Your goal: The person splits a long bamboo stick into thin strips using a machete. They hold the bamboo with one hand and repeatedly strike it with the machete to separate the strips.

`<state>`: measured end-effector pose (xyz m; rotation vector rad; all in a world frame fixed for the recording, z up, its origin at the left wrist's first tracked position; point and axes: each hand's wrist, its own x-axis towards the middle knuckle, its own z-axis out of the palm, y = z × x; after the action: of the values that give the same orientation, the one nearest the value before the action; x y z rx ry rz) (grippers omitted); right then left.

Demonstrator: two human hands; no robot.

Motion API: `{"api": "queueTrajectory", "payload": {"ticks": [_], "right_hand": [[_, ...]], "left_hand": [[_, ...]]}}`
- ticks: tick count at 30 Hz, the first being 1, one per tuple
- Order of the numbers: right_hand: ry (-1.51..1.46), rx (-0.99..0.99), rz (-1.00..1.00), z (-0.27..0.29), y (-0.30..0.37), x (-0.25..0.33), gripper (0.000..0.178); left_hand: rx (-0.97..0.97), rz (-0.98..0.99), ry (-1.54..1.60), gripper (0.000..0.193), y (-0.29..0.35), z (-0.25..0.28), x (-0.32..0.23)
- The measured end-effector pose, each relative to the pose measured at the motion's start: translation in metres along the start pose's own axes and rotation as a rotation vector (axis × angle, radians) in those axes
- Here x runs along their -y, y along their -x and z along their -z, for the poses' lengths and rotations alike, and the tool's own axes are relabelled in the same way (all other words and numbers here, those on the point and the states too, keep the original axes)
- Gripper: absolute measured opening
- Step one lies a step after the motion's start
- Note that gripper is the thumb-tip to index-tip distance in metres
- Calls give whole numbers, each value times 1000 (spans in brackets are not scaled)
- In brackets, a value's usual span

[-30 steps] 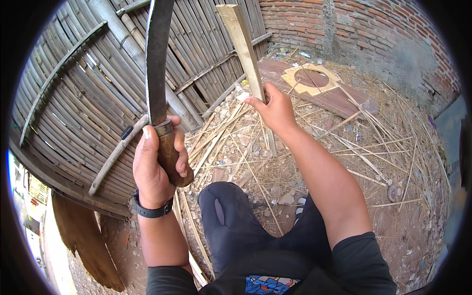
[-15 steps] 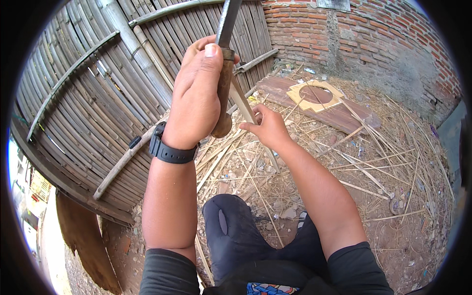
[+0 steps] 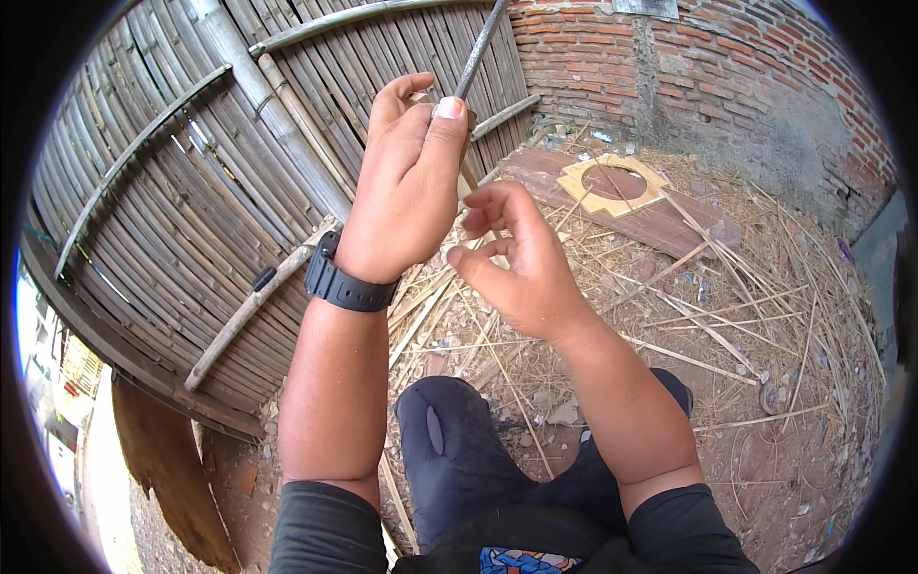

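My left hand (image 3: 406, 187), a black watch on its wrist, is closed around the handle of a knife. The knife's dark blade (image 3: 481, 48) points up and away, tilted to the right. My thumb lies near the blade's base, and the hand hides most of the handle. A pale bamboo strip (image 3: 467, 182) shows beside the left hand, its upper part mostly covered. Close to this strip is my right hand (image 3: 526, 268), fingers curled and thumb apart from them. I see nothing gripped between the thumb and fingers.
Left stands a wall of bamboo poles (image 3: 172, 182); a brick wall (image 3: 727, 86) closes the far right. Loose bamboo strips (image 3: 727, 311) and shavings litter the ground. A yellowish frame with a round hole (image 3: 576, 182) lies on a brown board (image 3: 535, 172). My knees (image 3: 445, 430) are below.
My right hand has opened off the bamboo strip, coming nearer and slightly left. The left hand has shifted right and turned, tilting the knife to the right and hiding its wooden handle.
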<state>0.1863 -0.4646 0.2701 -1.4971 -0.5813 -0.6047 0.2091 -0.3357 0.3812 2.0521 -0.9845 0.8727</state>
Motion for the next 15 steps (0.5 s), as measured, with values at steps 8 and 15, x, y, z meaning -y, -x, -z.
{"api": "queueTrajectory", "payload": {"ticks": [8, 15], "right_hand": [[-503, 287, -51, -11, -27, 44, 82], [-631, 217, -168, -7, -16, 49, 73]], "left_hand": [[108, 86, 65, 46, -6, 6, -6], [254, 89, -72, 47, -6, 16, -24]]}}
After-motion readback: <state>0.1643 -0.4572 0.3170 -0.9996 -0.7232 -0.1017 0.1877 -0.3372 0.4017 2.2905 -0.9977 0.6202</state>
